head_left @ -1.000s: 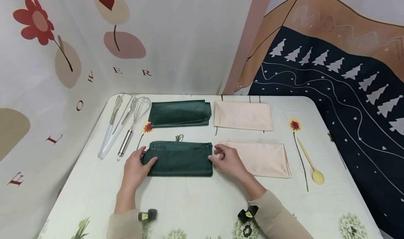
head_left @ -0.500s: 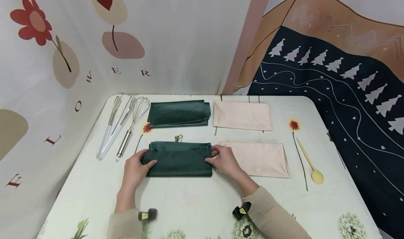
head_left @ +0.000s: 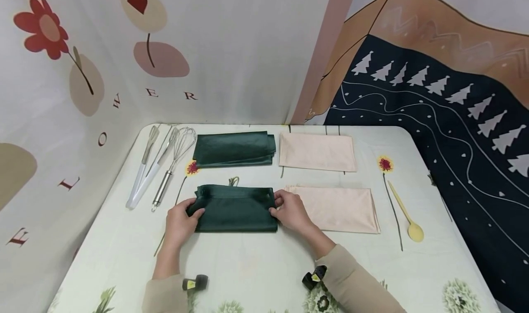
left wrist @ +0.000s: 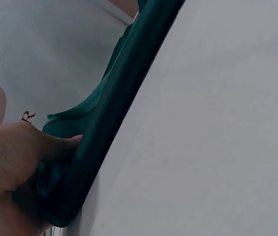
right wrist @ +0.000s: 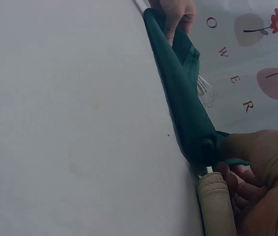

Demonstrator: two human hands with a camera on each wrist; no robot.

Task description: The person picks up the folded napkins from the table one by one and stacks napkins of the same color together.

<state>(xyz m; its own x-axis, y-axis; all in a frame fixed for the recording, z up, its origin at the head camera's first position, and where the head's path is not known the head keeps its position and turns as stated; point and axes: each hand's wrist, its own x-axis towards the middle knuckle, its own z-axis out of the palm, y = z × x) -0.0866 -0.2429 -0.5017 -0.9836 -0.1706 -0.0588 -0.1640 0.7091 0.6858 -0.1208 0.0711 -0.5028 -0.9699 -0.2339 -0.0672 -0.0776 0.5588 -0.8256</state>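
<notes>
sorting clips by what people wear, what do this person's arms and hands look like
Plain, long beige sleeves. The left hand and right hand are bare, ungloved. By each sleeve's end sits a black device with a yellow patch.

A white, flower-printed tablecloth is covering the counter. Tongs and a whisk are lying left of the frame's centre, a yellow spoon at lower right. Mid-frame, a rear green cloth and rear pink cloth are lying folded; below, a front green cloth and front pink cloth are resting.
</notes>
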